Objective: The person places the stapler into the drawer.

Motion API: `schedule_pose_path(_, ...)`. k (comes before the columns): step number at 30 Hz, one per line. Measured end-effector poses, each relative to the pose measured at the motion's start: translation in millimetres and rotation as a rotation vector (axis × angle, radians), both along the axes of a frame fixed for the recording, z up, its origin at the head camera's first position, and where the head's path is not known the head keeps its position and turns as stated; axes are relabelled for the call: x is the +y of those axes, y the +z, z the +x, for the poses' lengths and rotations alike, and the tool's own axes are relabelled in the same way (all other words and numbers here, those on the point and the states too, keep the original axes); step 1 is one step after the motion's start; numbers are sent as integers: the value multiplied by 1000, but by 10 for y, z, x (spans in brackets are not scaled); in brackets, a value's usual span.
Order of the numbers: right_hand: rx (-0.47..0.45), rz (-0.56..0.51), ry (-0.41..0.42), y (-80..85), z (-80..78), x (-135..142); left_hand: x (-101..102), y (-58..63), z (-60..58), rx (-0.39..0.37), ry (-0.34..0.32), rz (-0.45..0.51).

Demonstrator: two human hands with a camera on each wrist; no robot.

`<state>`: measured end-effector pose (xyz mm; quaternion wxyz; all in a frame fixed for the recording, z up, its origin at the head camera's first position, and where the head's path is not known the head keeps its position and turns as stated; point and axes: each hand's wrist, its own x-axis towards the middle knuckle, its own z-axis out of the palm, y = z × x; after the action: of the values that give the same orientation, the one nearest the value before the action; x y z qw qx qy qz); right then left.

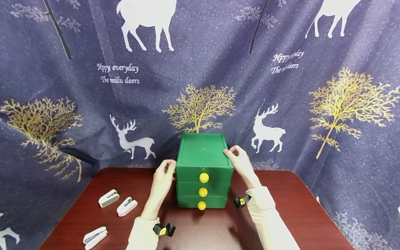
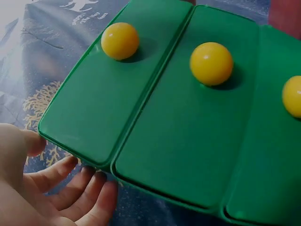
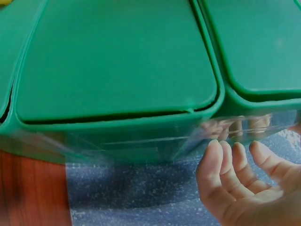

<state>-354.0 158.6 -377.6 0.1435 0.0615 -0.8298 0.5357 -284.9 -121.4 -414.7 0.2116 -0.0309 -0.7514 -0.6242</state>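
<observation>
A green three-drawer box point(image 1: 204, 151) stands on the table, its stacked drawers closed, each fronted by a round yellow knob point(image 1: 204, 177). My left hand point(image 1: 161, 178) is at the box's left side near the upper front corner. In the left wrist view its fingers point(image 2: 96, 200) are loosely bent along the side, with the thumb by the edge. On the other side, my right hand point(image 1: 243, 165) has its thumb at the top's right edge. The right wrist view shows its fingertips point(image 3: 214, 153) against or very near the side wall; exact contact cannot be told.
Several white staplers lie at the left of the reddish-brown table point(image 1: 281, 201): one stapler point(image 1: 108, 198) towards the back, another stapler point(image 1: 127, 207) beside it, and a stapler point(image 1: 95, 238) nearer the front. A dark blue patterned cloth point(image 1: 206, 66) hangs behind the table.
</observation>
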Motion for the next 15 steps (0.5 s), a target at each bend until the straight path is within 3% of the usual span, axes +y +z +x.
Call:
schedule_pose_path(9, 5, -33, -8, -11, -17, -21, -4, -141, 198, -54, 6, -82)
schedule_pose_path(15, -2, -48, -11, -21, -14, -20, 24, -230, 317, -55, 67, -212)
